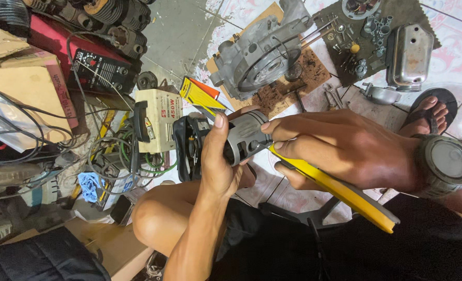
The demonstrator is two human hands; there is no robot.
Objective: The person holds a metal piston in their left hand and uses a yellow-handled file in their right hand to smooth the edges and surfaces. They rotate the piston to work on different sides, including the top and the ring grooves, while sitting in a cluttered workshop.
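Both my hands closed: piston in the left, yellow-handled tool in the right.

My left hand (218,164) is wrapped around a grey metal piston (245,138), thumb pointing up along its side, holding it above my bare knee (155,216). My right hand (340,151), watch (444,165) on the wrist, is clenched on a yellow-handled tool (340,190); its working end meets the piston skirt, and my fingers hide the tip. Behind the piston lies a cream box-shaped machine (160,119) with a black handle and a red-and-white label. Beside it rests a yellow and orange flat package (202,96). Farther left stands a black unit (101,70) with red markings. A grey engine casing (259,54) sits on cardboard (288,88).
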